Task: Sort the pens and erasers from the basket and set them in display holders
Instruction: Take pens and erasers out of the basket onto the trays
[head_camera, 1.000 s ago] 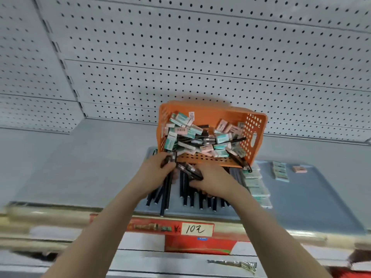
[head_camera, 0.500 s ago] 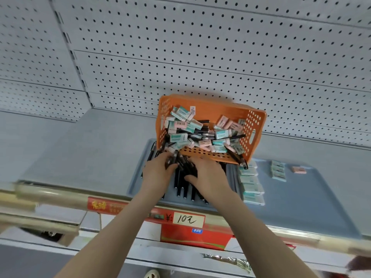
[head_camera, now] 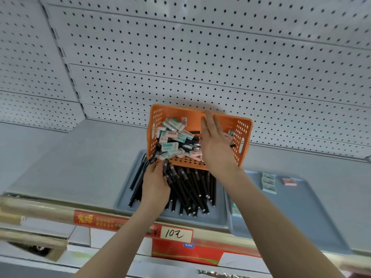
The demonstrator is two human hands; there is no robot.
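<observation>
pens [head_camera: 193,187] partly behind left hand [head_camera: 155,187], probably in grip

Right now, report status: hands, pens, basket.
Left hand gripping black pens on grey tray. Right hand open over orange basket. Erasers piled over pens inside.

Price tag [head_camera: 176,234] on shelf edge — "¥: 10元".

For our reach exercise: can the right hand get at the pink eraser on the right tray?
Probably yes: the right hand is open, and the pink eraser lies uncovered on the right tray.
</observation>
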